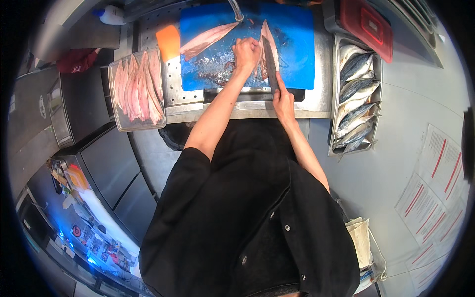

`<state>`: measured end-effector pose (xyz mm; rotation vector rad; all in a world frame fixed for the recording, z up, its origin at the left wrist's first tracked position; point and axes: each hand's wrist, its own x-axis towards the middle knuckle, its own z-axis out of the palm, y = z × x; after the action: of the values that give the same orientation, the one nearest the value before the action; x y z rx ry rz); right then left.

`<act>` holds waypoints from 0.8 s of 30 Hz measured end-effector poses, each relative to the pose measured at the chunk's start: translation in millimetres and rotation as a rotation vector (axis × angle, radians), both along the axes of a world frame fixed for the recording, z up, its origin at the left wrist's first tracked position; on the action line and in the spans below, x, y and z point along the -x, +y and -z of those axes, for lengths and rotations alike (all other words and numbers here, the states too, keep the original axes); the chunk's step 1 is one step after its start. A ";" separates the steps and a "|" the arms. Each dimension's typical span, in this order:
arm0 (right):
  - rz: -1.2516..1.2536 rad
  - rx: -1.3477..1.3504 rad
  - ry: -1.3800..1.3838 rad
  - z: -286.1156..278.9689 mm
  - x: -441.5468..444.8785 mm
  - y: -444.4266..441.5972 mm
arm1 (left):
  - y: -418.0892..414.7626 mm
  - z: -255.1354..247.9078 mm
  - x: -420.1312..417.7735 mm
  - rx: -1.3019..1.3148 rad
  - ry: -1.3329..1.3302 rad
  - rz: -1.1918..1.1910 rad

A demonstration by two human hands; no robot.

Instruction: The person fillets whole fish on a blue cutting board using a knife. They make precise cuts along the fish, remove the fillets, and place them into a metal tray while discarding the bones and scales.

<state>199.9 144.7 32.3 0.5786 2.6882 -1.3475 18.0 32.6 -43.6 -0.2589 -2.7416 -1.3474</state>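
My right hand (284,104) grips a kitchen knife (271,63). Its broad blade lies lengthwise along a pale pink fish fillet (273,44) on the blue cutting board (297,48). Close by the fillet's left edge is my left hand (246,55), fingers curled; whether they pinch anything is hidden. Another fish fillet (209,40) lies slantwise on the board's upper left. Dark scraps and wet smears (219,74) cover the board around my left wrist. A metal faucet spout (238,15) reaches over the board's far edge.
Left of the board, a clear plastic tray (122,127) holds several fillets beside an orange sheet or block (167,42). On the right, a metal pan (333,144) holds several whole mackerel (354,91), with a red lid (371,28) over its far end. Papers (423,208) hang farther right.
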 end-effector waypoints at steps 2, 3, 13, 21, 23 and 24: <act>0.002 -0.034 0.005 4.0 4.6 -5.9 | -0.2 -1.5 -4.0 -0.016 0.002 0.001; -0.002 -0.052 0.009 5.7 5.4 -7.5 | -0.4 -1.2 -5.3 -0.025 0.005 -0.003; -0.030 -0.141 0.004 13.6 33.0 -15.9 | 1.0 -1.4 -1.3 0.041 -0.017 -0.005; -0.030 -0.056 0.019 12.5 -0.5 -11.3 | 0.2 -5.8 1.7 0.016 -0.090 0.006; -0.024 -0.059 0.001 11.6 -2.2 -10.3 | -2.0 -8.3 -2.1 0.006 -0.077 0.022; -0.019 -0.059 -0.006 11.1 -1.6 -10.2 | -4.2 -7.4 -5.1 -0.002 -0.040 0.031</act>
<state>201.4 134.5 21.3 0.5596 2.7293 -1.2640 23.1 28.4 -36.2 -0.2790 -2.7797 -1.3781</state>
